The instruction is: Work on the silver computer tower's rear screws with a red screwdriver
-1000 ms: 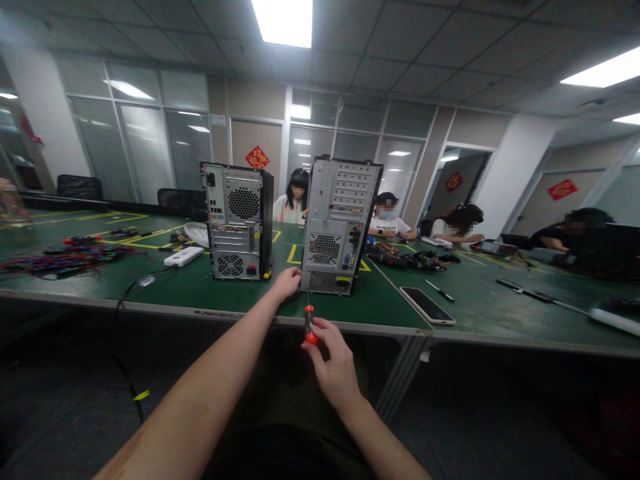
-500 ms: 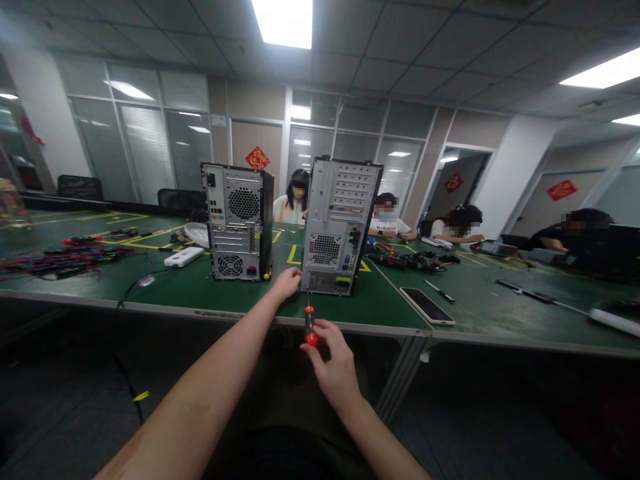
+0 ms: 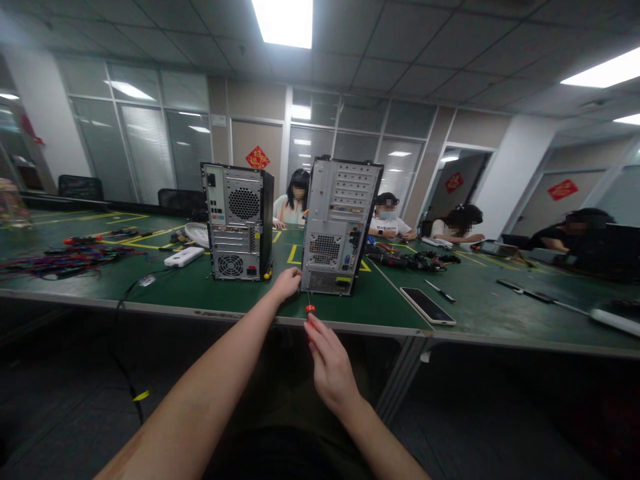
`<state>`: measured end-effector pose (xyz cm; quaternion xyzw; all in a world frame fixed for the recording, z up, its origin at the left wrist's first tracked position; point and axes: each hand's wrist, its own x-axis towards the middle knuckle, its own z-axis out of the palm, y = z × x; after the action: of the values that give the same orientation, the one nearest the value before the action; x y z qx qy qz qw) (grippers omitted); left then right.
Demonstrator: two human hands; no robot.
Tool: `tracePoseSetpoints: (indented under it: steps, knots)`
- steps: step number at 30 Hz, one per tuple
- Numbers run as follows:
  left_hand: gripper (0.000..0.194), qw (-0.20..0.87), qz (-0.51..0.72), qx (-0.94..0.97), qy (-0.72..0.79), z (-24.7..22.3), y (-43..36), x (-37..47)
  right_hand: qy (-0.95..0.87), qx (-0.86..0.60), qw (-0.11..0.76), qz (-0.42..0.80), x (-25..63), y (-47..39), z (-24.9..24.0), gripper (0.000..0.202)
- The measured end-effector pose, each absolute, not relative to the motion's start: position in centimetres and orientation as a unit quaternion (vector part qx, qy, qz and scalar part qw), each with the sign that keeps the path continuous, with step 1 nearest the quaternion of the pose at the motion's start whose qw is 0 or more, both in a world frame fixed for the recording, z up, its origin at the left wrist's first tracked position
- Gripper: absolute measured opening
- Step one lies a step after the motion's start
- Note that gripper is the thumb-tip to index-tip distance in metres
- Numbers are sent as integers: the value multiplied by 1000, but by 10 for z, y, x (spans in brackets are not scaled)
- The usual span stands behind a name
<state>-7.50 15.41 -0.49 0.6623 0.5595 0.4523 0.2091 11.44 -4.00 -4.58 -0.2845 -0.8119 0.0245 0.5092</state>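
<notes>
Seemingly the work is in its early part: the grey computer case (image 3: 340, 223) stands upright at twelve o'clock on the green table (image 3: 200, 287), its panels on. At its bottom corner the left hand (image 3: 286, 283) rests, seemingly empty. Just below, at six o'clock, the right hand (image 3: 327, 363) pinches the red-handled screwdriver (image 3: 310, 311), tip at the case's lower rear edge; no loose screw shows.

The single head-worn camera looked forward and slightly down from a seat at the near edge of the table (image 3: 200, 293), facing across it toward the glass partitions at the back of the room. It sat close enough that both forearms filled the lower frame, with the hands near the table edge. Its wide lens also took in the ceiling lights.
</notes>
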Motion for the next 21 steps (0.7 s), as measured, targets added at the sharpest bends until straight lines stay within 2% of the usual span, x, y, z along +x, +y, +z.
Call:
tracePoseSetpoints:
  steps: [6,14,21]
  knots:
    - [18,211,455,664,555,-8,158,-76,-763,-319,559,63,113,-44,-42,31]
    - [19,219,462,660,551,-7,155,-76,-814,-285,506,6,115,-43,-41,48]
    - [18,225,462,658,550,-7,155,-76,-758,-333,555,85,114,-44,-42,30]
